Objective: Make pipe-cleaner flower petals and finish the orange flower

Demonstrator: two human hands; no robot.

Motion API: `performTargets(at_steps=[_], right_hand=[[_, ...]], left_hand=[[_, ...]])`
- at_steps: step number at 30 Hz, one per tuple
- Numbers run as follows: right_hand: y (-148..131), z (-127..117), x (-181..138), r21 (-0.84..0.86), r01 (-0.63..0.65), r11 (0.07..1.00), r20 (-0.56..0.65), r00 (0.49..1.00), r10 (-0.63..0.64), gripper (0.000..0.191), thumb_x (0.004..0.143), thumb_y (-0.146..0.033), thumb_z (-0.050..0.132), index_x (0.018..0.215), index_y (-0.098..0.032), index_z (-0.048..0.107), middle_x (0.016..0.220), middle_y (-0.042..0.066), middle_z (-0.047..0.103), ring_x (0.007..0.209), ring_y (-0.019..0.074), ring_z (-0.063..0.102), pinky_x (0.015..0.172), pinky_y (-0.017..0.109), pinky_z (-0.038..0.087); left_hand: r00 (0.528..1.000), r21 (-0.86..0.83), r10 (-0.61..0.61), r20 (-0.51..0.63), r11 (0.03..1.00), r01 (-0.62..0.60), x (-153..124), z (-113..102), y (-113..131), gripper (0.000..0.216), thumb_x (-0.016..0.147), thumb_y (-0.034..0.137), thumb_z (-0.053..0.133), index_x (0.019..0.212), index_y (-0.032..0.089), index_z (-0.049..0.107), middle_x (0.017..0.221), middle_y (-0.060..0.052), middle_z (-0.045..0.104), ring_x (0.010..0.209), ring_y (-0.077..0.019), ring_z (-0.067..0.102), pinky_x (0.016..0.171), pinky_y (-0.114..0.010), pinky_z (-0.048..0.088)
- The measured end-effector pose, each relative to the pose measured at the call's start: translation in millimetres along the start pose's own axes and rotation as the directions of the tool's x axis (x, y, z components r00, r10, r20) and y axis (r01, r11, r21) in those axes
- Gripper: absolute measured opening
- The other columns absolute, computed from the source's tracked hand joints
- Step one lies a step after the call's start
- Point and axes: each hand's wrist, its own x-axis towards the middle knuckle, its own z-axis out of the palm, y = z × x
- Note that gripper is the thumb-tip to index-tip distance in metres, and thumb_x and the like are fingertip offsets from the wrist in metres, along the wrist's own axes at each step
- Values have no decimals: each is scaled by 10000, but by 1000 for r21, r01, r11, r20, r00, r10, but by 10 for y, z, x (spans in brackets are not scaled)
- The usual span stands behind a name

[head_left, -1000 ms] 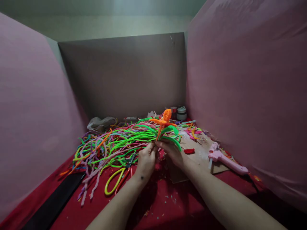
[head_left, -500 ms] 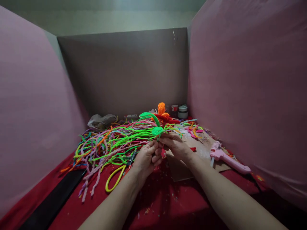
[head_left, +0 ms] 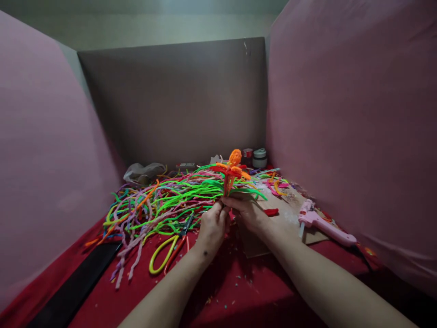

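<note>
An orange and red pipe-cleaner flower point(head_left: 235, 158) stands upright above my two hands, with green leaf shapes spreading to either side below its petals. My left hand point(head_left: 211, 230) is closed around the base of its stem, the thumb on top. Right beside it, my right hand point(head_left: 251, 214) pinches the same stem where the leaves join. My fingers hide the lower stem. To the left of my left hand lie scissors point(head_left: 183, 232) with yellow and red handles. A red pipe-cleaner piece point(head_left: 272, 212) is just past my right wrist.
Many coloured pipe cleaners point(head_left: 170, 193) spread across the red cloth point(head_left: 235, 291). A pink glue gun point(head_left: 321, 223) rests at the right by a piece of cardboard point(head_left: 257, 246). A black strip point(head_left: 77, 284) lies at the left. Jars point(head_left: 260, 158) stand at the back; pink sheets flank both sides.
The flower has been turned in my hands, so its green leaves now point sideways and the orange and red petals face me. My left hand has rolled over, back upward.
</note>
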Motion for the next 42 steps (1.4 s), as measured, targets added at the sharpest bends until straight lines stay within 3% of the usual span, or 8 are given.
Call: performTargets(at_steps=[5, 16, 21, 25, 28, 31, 35, 42], right_hand=[[-33, 10, -19, -86, -38, 996, 194, 980, 54, 215, 753, -370, 543, 729, -164, 597, 469, -31, 536, 407, 111, 491, 451, 240, 387], [-64, -81, 36, 42, -72, 997, 81, 994, 68, 154, 671, -277, 654, 620, -142, 603, 530, -32, 542, 475, 64, 442, 464, 199, 309], [-97, -124, 7, 131, -158, 979, 284, 952, 116, 170, 682, -303, 656, 713, -137, 646, 612, 6, 622, 569, 94, 546, 544, 210, 367], [-87, -141, -14, 157, -125, 980, 290, 954, 75, 121, 676, -259, 663, 721, -147, 657, 598, 5, 615, 554, 90, 532, 567, 221, 370], [-58, -143, 7, 117, -69, 991, 228, 973, 41, 107, 678, -248, 653, 715, -148, 663, 530, -18, 552, 487, 75, 459, 523, 221, 344], [-33, -123, 38, 22, -33, 999, 96, 995, 31, 147, 665, -267, 655, 752, -151, 680, 522, -28, 522, 462, 67, 406, 478, 213, 317], [-27, -69, 36, -112, 51, 992, -42, 998, -56, 146, 663, -298, 650, 741, -182, 693, 611, -16, 572, 521, 83, 448, 505, 217, 352], [-24, 6, -11, -273, 116, 955, -36, 991, -131, 178, 726, -352, 575, 737, -228, 701, 674, 4, 625, 672, 162, 552, 667, 293, 430]], left_hand=[[980, -148, -131, 152, 977, 153, 30, -20, -4, 332, 743, 427, 548, 570, 159, 460, 386, 61, 429, 296, -52, 355, 343, -187, 232], [859, -604, -139, 493, 656, 453, 49, -102, -5, 228, 757, 331, 599, 726, 125, 508, 458, 97, 341, 311, 14, 158, 335, -129, 186], [781, -631, -115, 613, 524, 572, 11, -145, 30, 154, 799, 254, 546, 722, 122, 523, 466, 100, 299, 309, 16, 130, 338, -122, 213], [750, -574, -96, 654, 583, 575, -8, -141, 41, 158, 798, 273, 536, 730, 131, 534, 440, 102, 307, 287, 8, 129, 326, -138, 213], [811, -466, -111, 575, 770, 435, 12, -111, 33, 211, 804, 352, 501, 755, 150, 536, 447, 71, 407, 284, -31, 261, 345, -179, 257], [964, -85, -73, 255, 992, 98, 33, -74, 11, 215, 796, 356, 496, 723, 158, 539, 528, 19, 508, 421, -94, 451, 462, -225, 349], [977, 418, 213, -28, 890, -182, 20, -42, -44, 122, 777, 289, 516, 816, 185, 567, 712, -5, 578, 644, -128, 520, 633, -239, 372], [985, 419, 170, -35, 897, -139, 35, -65, -123, 144, 791, 263, 458, 794, 186, 579, 572, 34, 514, 514, -99, 448, 542, -210, 344]])
